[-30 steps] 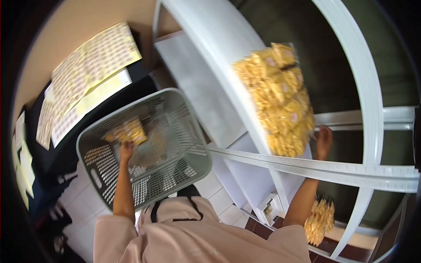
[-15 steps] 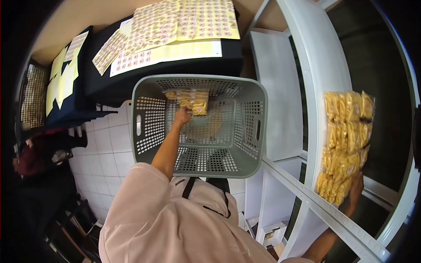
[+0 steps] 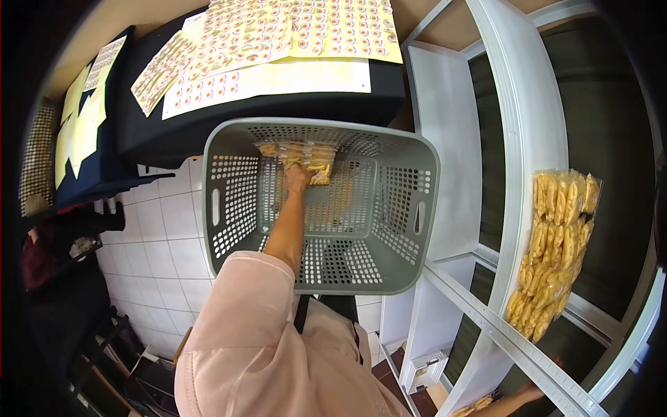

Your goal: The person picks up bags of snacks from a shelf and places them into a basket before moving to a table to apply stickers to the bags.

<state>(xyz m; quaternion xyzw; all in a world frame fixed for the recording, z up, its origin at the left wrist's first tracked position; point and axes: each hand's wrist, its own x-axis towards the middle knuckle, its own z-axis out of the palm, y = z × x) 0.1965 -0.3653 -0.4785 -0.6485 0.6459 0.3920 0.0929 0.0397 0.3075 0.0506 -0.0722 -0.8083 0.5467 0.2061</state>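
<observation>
Deep inside the grey perforated laundry basket [image 3: 236, 201], against its far wall, left hand [image 3: 299, 179] closed on a clear packet of yellow snacks [image 3: 300, 156], fingers wrapped over the packet's lower edge. Probably light, crinkly and slippery in its film, with brittle contents, so better pinched at a sealed edge than squeezed across the middle. Off to the right, large multi-pack of the same snacks [image 3: 556, 247] propped upright on the white shelf frame [image 3: 517, 118]; right hand [image 3: 531, 391] low beneath the rail, mostly hidden, grip impossible to tell. Behind the basket, sticker sheets [image 3: 278, 42] spread over a dark-clothed surface [image 3: 208, 125]
</observation>
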